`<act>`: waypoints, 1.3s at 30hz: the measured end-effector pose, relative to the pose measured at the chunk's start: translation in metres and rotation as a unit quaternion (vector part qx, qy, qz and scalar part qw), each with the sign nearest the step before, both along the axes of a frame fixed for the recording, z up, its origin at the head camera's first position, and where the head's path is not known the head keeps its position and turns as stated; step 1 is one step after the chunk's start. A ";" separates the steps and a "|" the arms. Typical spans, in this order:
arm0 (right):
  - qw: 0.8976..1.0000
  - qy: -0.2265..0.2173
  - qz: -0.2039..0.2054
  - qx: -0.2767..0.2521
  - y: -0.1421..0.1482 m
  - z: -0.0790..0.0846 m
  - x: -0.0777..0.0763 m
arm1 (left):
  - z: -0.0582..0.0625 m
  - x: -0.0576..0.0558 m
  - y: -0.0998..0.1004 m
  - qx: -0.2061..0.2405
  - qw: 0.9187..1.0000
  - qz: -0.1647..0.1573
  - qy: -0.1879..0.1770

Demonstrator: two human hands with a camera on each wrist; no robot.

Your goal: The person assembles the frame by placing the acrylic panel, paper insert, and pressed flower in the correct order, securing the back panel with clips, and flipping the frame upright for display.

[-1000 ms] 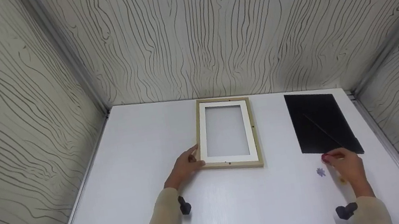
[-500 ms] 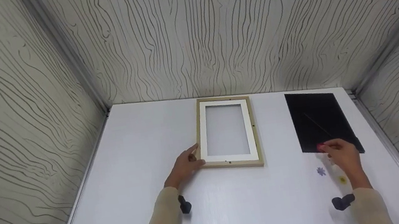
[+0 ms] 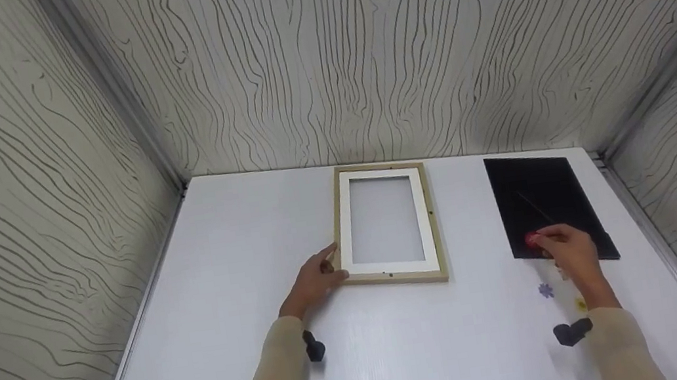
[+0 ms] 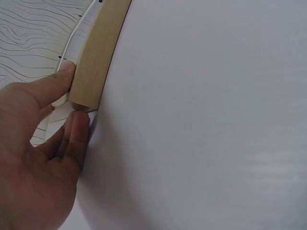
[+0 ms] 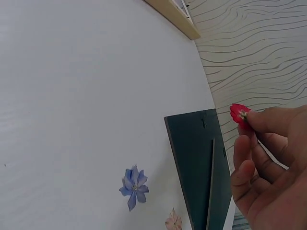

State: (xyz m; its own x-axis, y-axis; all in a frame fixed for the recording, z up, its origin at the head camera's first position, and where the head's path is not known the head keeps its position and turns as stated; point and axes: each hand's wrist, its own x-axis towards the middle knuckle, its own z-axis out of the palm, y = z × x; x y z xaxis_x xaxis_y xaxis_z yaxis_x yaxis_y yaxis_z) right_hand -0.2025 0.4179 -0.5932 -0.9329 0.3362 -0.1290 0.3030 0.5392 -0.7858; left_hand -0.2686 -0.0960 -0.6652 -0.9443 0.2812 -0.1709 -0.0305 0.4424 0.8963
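My left hand (image 3: 312,283) holds the lower left corner of a wooden picture frame (image 3: 434,223) lying on the white table. A white mat lines the frame's inside. In the left wrist view, the thumb and fingers meet the end of the wood (image 4: 98,57). My right hand (image 3: 576,253) pinches a small red flower (image 5: 240,114) between thumb and fingertips, above the near end of a black backing board (image 3: 540,188). Under and beside that hand lie a blue flower (image 5: 134,186), a pale pink flower (image 5: 173,220) and a partly covered yellow flower (image 3: 580,304).
A thin strip (image 5: 211,177) stands out on the black board. Patterned wall panels (image 3: 320,60) rise behind the white table (image 3: 238,230) and on both sides. Metal rails (image 3: 112,89) run along the panel corners.
My right hand has moved forward and slightly left with the red flower, from the board's near edge to over the board. The left hand and the frame stay in place.
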 end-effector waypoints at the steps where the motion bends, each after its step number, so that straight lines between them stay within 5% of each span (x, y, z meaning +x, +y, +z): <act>1: 1.000 0.001 0.000 -0.005 -0.002 0.001 -0.001 | 0.000 0.000 0.000 -0.001 1.000 -0.002 0.001; 16: 0.999 0.023 0.014 -0.037 -0.023 0.012 -0.020 | 0.003 0.001 -0.001 -0.029 0.999 -0.019 0.025; 39: 0.996 0.060 0.052 -0.046 -0.059 0.016 -0.044 | 0.006 0.002 0.000 -0.023 1.000 -0.012 0.006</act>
